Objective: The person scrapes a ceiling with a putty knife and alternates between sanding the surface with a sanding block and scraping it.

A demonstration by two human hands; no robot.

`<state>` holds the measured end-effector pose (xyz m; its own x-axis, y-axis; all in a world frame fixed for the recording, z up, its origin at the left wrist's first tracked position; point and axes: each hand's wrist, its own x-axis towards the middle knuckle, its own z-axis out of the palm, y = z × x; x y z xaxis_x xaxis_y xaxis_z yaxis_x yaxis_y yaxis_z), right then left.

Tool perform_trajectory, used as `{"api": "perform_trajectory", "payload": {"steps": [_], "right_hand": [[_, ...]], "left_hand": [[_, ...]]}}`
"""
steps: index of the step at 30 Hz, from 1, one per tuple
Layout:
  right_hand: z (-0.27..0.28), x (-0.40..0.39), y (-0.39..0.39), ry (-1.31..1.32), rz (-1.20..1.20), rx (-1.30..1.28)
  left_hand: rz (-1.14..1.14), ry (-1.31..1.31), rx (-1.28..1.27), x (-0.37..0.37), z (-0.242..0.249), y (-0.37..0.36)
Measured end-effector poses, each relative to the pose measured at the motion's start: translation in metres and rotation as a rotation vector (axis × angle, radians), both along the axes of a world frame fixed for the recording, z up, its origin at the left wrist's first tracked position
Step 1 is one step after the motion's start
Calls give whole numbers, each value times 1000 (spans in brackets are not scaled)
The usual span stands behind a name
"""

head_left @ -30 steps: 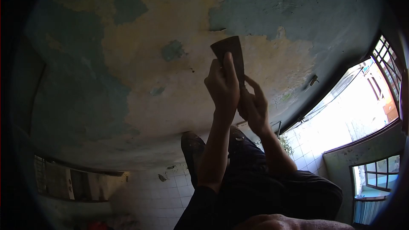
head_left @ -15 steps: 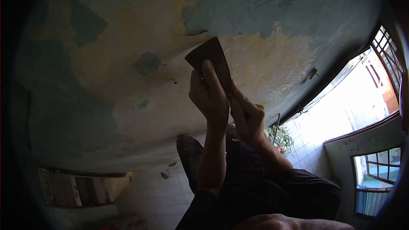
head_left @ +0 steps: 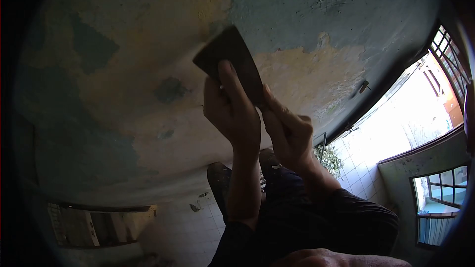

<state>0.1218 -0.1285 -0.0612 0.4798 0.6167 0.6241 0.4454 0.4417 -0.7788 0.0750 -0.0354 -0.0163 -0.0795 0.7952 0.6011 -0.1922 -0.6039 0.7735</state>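
Both my hands are closed on a paint scraper [head_left: 232, 57] with a broad, dark blade that widens toward its far edge. My left hand [head_left: 232, 111] grips it from the left, its thumb lying along the flat of the blade. Lower and to the right, my right hand [head_left: 289, 136] is wrapped round the narrow end, so the handle is mostly hidden. The blade's edge is at the wall [head_left: 297, 76], by the border between green-blue paint [head_left: 307, 10] and a bare, yellowish patch; whether it touches cannot be made out.
Islands of old paint [head_left: 170, 89] remain on the bare patch. A bright doorway [head_left: 391, 123] and a barred window [head_left: 440, 190] are at the right. Leafy debris [head_left: 329, 160] lies on the white tiled floor [head_left: 363, 183]. A small metal fitting [head_left: 364, 87] sticks out of the wall.
My hands have moved the scraper left and slightly upward along the wall. The lifted paint edge seen beside the blade before is no longer visible there.
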Motion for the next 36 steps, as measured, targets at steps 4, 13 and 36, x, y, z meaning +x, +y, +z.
{"api": "perform_trajectory", "payload": {"steps": [4, 13, 36], "right_hand": [[-36, -4, -8, -67, -58, 24], [-41, -1, -21, -60, -76, -61], [-7, 1, -2, -34, -3, 44]], "left_hand": [[-5, 86, -85, -7, -42, -8], [-62, 63, -227, -4, -53, -19], [55, -43, -60, 0, -5, -10]]}}
